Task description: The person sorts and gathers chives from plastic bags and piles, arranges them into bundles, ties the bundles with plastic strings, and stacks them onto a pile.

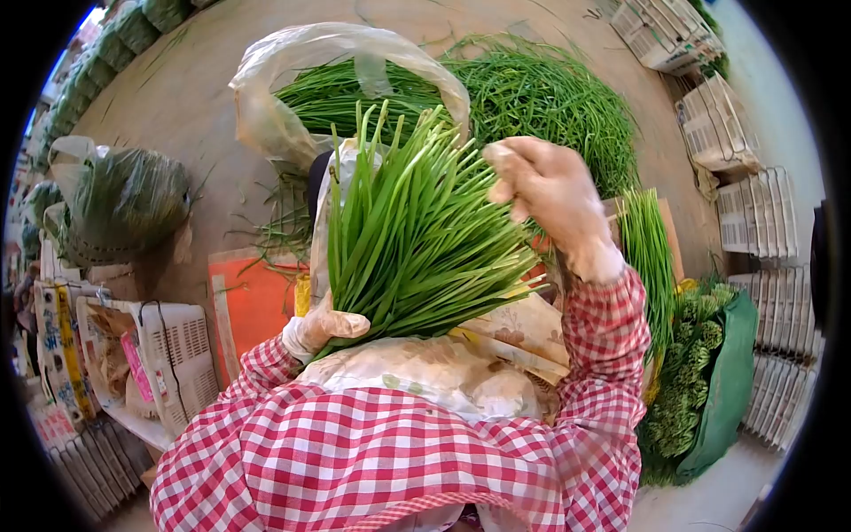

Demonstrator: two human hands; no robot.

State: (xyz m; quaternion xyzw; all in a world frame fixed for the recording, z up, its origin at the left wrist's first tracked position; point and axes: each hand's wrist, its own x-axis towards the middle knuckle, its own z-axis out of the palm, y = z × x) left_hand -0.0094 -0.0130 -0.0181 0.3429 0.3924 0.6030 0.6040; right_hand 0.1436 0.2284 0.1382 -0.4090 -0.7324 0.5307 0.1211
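A thick bundle of garlic chives (425, 239) fans out over my lap, with pale cut ends toward the upper right and right. My left hand (326, 328), in a thin whitish glove, grips its lower left side, thumb lying across the leaves. Just right of the bundle's upper end, my right hand (542, 191) is raised with its fingers curled together. Whatever it may hold is hidden. Beyond the bundle lies a large loose heap of chives (550, 106) on the floor, partly behind a clear plastic bag (350, 44).
To the right lie a straight row of chives (645, 266) and tied bundles (687, 381) beside a green sheet (722, 390). White crates (758, 213) line the right side. Another white crate (182, 355) and a filled plastic bag (133, 204) stand on the left, near an orange-red sheet (257, 297).
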